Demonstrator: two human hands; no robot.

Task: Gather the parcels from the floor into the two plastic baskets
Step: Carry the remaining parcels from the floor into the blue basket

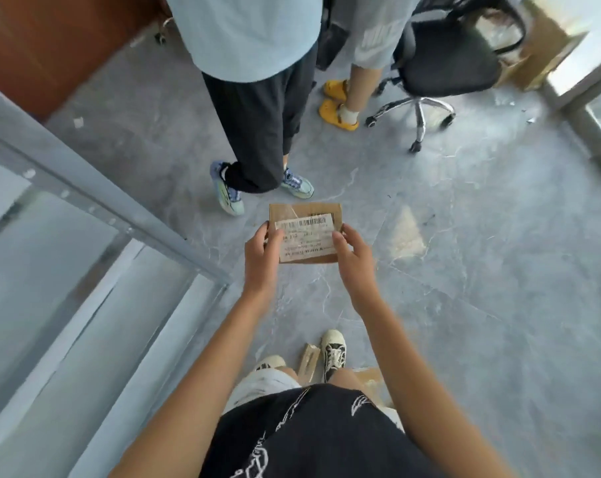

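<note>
Right now you hold a flat cardboard parcel (306, 232) out in front of you above the grey floor (464, 270), your left hand (259, 257) gripping its left edge and your right hand (352, 260) gripping its right edge, fingers curled round it, label up. Another narrow parcel (307, 362) lies on the floor between your shoes. Two people stand ahead, beside an office chair (440, 63).

One wide-angle camera sits on my head, looking steeply down and forward. My own shoes (333, 353) lie near the bottom edge, my arms reach up mid-frame, and the grey floor (482, 270) spreads well beyond my shoes.
</note>
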